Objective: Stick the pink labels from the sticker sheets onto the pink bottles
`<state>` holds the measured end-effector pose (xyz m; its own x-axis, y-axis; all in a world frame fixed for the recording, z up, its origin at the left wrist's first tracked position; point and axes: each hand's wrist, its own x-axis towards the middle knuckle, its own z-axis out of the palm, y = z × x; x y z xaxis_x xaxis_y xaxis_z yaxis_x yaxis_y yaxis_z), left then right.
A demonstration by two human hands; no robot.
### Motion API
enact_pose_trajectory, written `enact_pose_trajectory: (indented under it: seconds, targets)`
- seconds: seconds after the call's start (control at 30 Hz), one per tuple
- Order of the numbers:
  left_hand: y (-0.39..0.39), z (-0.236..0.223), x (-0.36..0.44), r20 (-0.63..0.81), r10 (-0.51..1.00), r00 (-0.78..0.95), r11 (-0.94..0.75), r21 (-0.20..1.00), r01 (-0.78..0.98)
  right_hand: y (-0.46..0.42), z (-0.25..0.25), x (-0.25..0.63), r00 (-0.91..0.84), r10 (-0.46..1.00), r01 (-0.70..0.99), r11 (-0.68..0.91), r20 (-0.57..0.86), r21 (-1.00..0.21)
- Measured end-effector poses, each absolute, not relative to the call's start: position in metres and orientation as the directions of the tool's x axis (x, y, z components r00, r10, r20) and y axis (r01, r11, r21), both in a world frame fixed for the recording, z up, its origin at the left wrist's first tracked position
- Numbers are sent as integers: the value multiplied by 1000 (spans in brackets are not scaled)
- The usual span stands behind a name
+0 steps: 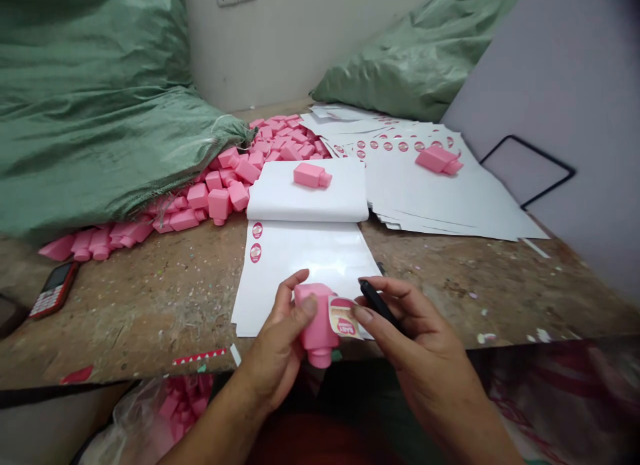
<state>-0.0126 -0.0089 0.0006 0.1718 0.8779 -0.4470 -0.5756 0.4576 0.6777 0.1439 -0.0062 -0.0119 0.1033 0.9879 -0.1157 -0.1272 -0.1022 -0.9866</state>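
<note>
Two grips: both closed on work, low in the view I am watching from afar.
Left grip (280, 345): wrapped firmly round a pink plastic bottle (314, 318), its neck pointing down.
Right grip (415, 331): nearly closed, pinching a printed label (345, 317) against the bottle's side, with a black pen (377, 303) tucked in the same grip.
Bottle's place: in the air between both grips, over the near edge of the surface (150, 305).
Under the grips: a white label sheet (300, 265) with two round printed labels along its left edge, its upper part folded back.
On the fold: a second pink bottle (310, 176) lying on its side.
To my right: a spread stack of label sheets (440, 198), with a third pink bottle (439, 160) lying on it.
To my left: a heap of pink bottles (219, 203) spilling from a green woven sack (95, 118).
Far corner: another green sack (415, 65) against the wall.
Left edge of the surface: a red mobile phone (54, 289).
Below the near edge: a clear plastic bag (135, 425) holding more pink bottles.
</note>
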Motion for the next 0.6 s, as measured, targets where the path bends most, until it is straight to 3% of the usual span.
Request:
enact_pose_trajectory:
  seconds: [0.13, 0.27, 0.43, 0.6]
  targets:
    - [-11, 7, -23, -471, 877, 96, 464, 775, -429, -5, -9, 148, 146, 986, -98, -70, -84, -993]
    - [-15, 26, -31, -404, 915, -19, 383, 880, -283, -6, -6, 152, 176, 983, 87, 42, 57, -995]
    - [-17, 39, -44, -410, 876, 254, 451, 884, -127, -7, -11, 158, 129, 966, 257, 187, 225, -948]
    - [-14, 25, -50, -162, 861, 482, 89, 981, 170, -10, -11, 163, 0, 962, 248, 266, 274, -931]
